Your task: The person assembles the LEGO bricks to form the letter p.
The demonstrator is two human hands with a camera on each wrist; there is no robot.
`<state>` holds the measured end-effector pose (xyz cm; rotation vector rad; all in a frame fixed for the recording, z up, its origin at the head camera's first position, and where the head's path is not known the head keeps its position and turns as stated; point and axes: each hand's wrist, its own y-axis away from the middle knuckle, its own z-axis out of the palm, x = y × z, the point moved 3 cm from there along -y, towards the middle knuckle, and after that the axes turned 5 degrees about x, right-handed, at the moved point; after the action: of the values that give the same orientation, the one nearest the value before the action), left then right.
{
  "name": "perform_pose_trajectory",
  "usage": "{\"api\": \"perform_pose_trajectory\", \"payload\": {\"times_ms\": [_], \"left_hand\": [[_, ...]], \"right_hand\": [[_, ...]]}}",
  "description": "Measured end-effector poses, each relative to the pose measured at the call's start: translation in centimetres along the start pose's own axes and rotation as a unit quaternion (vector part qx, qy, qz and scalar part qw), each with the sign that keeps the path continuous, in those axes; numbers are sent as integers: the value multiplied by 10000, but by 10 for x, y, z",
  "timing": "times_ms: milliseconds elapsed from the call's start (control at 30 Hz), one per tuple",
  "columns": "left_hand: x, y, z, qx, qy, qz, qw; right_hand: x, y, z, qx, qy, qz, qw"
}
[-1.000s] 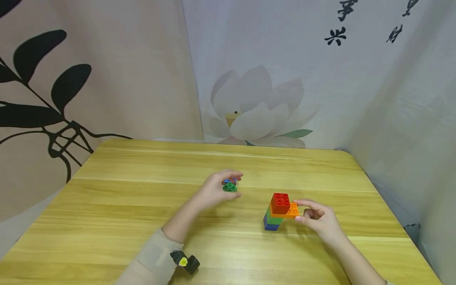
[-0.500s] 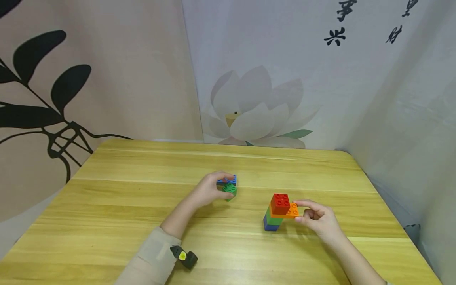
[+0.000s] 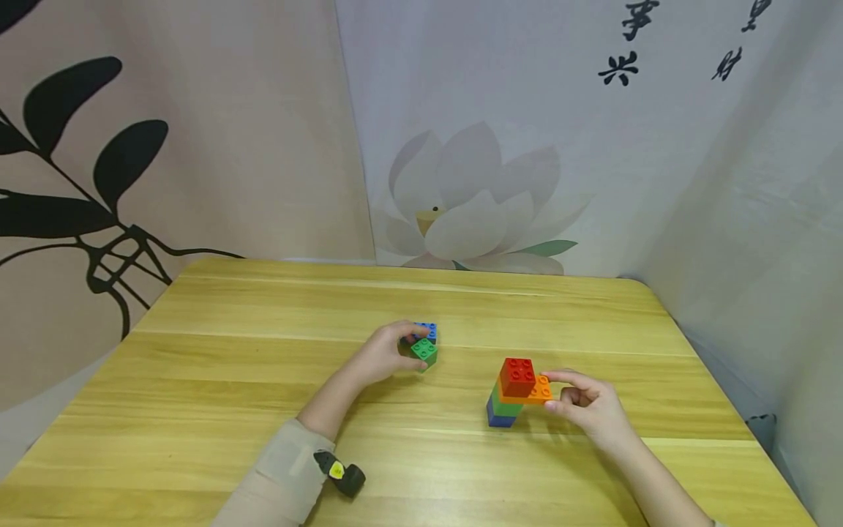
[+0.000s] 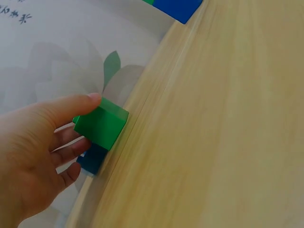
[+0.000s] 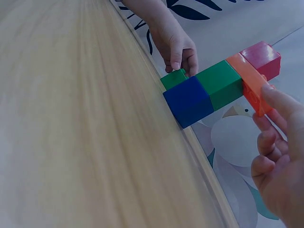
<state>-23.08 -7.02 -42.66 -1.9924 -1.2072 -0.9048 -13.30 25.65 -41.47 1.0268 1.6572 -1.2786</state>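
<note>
On the table stands an upright stack: a blue brick [image 5: 189, 102] at the bottom, a green brick [image 5: 219, 85], a longer orange brick [image 3: 541, 391] that juts out to the right, and a red brick [image 3: 518, 377] on top. My right hand [image 3: 596, 410] pinches the jutting end of the orange brick between thumb and fingers. Left of the stack, my left hand [image 3: 385, 355] has its thumb against a loose green brick [image 3: 424, 351] and its fingers curled round the far side. Just behind that brick sits another blue brick [image 3: 429, 331], partly hidden by the fingers.
The wooden table [image 3: 263, 395] reaches back to a printed curtain [image 3: 487, 197] that hangs close behind its far edge. A dark strapped device [image 3: 341, 472] sits on the left sleeve.
My left hand first drew back leftward, uncovering the bricks, then its fingers closed in round the loose green brick, which turned slightly. My right hand and the stack stay put.
</note>
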Motion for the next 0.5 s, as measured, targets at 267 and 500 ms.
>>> {"api": "perform_pose_trajectory", "payload": {"times_ms": [267, 500], "left_hand": [[-5, -1, 4, -17, -84, -9, 10000], [-5, 0, 4, 18, -25, 59, 10000]], "right_hand": [[0, 0, 0, -23, 48, 9, 10000], [0, 0, 1, -42, 22, 28, 10000]]}}
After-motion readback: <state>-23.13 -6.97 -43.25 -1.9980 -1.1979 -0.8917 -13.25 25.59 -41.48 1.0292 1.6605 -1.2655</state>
